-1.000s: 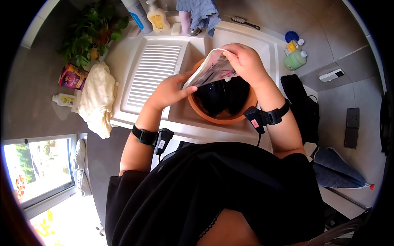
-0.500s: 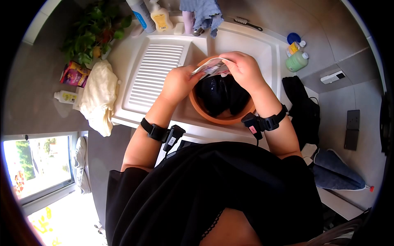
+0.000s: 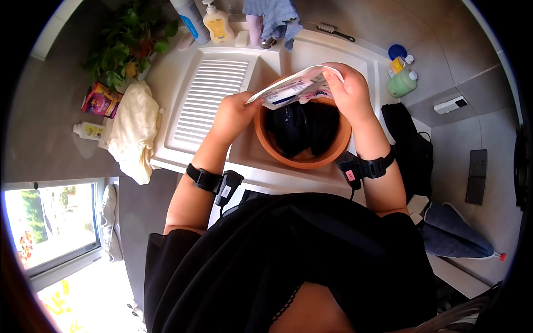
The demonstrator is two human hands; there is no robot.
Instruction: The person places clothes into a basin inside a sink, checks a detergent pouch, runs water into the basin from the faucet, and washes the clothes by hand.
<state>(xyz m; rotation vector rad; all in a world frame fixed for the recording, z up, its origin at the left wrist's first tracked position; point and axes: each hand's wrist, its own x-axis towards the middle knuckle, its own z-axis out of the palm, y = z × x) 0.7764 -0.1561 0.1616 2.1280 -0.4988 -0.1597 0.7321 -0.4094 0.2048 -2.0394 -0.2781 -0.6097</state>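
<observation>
Probably light and bendable, the printed packet (image 3: 294, 90) is best held at its ends, where left hand (image 3: 232, 115) and right hand (image 3: 352, 93) are pinched closed.

Looks like a home laundry or wash area. Evidence: white sink (image 3: 361, 72) at upper center with a ribbed washboard (image 3: 214, 94) built in at its left. Soap pump (image 3: 217, 23) and blue cloth (image 3: 273, 19) at top, brush (image 3: 335, 32) right of them, green bottle (image 3: 402, 83) at upper right. Tiled wall (image 3: 411, 28) behind. Potted plant (image 3: 119, 53) upper left, window (image 3: 53, 227) lower left, shoes (image 3: 109, 222) beside it.
</observation>
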